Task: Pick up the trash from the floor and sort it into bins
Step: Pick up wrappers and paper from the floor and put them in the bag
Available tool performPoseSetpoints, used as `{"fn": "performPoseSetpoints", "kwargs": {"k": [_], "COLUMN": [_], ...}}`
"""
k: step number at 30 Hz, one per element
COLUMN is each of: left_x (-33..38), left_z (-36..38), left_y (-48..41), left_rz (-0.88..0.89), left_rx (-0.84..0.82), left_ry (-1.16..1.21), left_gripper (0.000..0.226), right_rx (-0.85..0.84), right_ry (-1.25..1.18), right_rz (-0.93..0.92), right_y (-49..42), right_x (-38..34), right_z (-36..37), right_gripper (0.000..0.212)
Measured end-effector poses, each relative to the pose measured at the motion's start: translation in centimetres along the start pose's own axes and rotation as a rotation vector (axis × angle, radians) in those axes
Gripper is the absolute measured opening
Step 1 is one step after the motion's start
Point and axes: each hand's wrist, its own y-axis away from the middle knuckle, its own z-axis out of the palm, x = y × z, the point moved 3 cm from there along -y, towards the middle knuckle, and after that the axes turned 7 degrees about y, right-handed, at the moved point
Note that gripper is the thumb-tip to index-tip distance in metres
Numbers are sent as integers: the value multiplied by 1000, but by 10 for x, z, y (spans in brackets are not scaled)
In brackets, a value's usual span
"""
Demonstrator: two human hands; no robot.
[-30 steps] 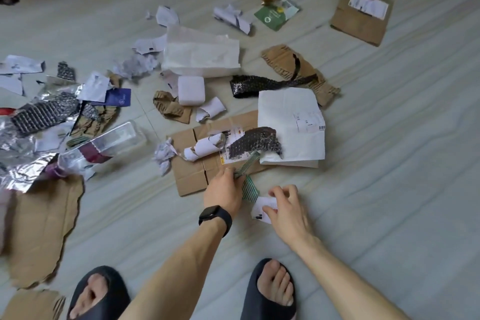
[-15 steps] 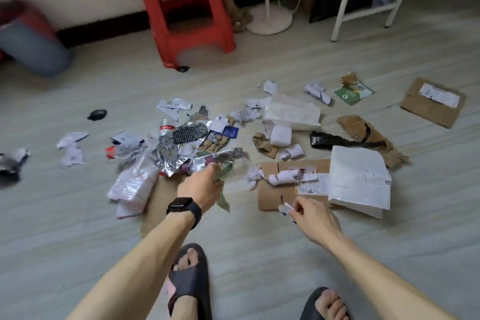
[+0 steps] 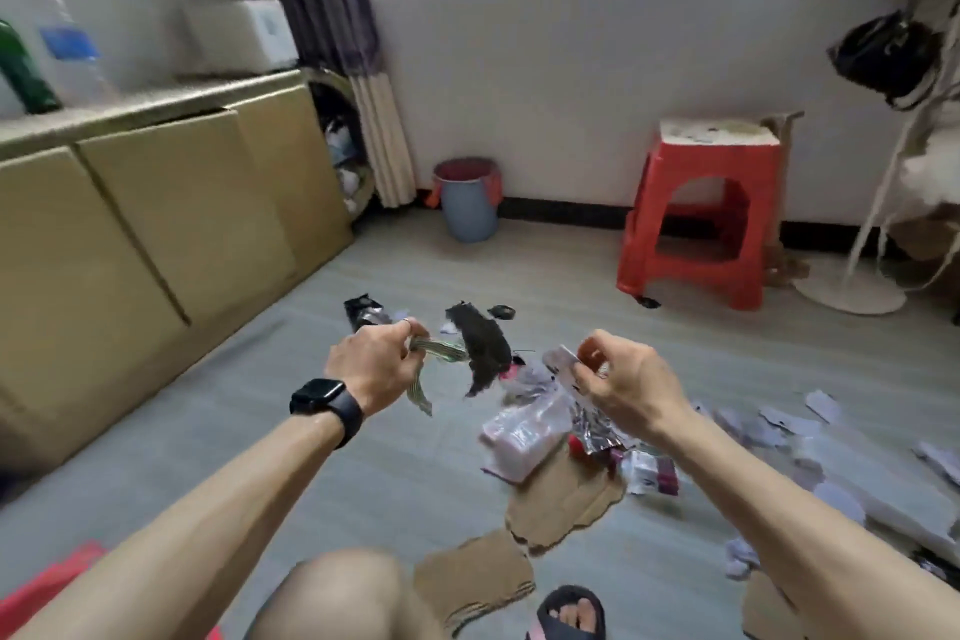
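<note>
**Gripped in mid-air**

Left hand curls round a striped strip with black mesh at its end; right hand pinches a paper scrap. Cardboard lies on the floor below. By the far wall stands a bin, contents unseeable.

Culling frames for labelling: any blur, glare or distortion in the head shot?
Head view: motion blur smears the cabinet and bottle at left; the left hand with its strip and right hand with its scrap are sharper; wide-angle bows the edges; light is soft, no glare, faint shadows.
</note>
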Motion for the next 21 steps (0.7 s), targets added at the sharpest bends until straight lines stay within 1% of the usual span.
{"fn": "performPoseSetpoints", "kwargs": {"k": [1,2,3,6,9,12,13,17,21], "left_x": [-31,-52,-76,-148,-211,-265,-273,-325,-361], "left_z": [-18,-28,-39,-72,-97,-109,-109,-89,-62], "left_y": [17,30,46,98,146,193,202,264,312], "left_rz": [-62,-96,-147,-311,-443,-570,-588,-729,-845], "left_rx": [31,55,72,108,102,42,14,-145,-284], "left_ry": [-11,-20,-37,-84,-172,-251,-283,-328,-260], "left_gripper": [22,22,21,18,21,24,26,31,31], "right_rx": [-15,-29,-40,-84,-120,-206,-225,-413,-574], "right_ry": [-27,-63,-96,-121,-138,-142,-144,-167,-223], "right_rz": [-77,-114,-170,-301,-405,-468,-473,-503,-500], "right_y": [-4,-5,-5,0,5,9,11,29,48], "right_x": [-32,-55,-78,-151,-210,-260,-268,-324,-370], "right_z": [7,11,17,34,58,97,104,175,233], "right_gripper": [32,37,38,23,20,7,6,11,7]}}
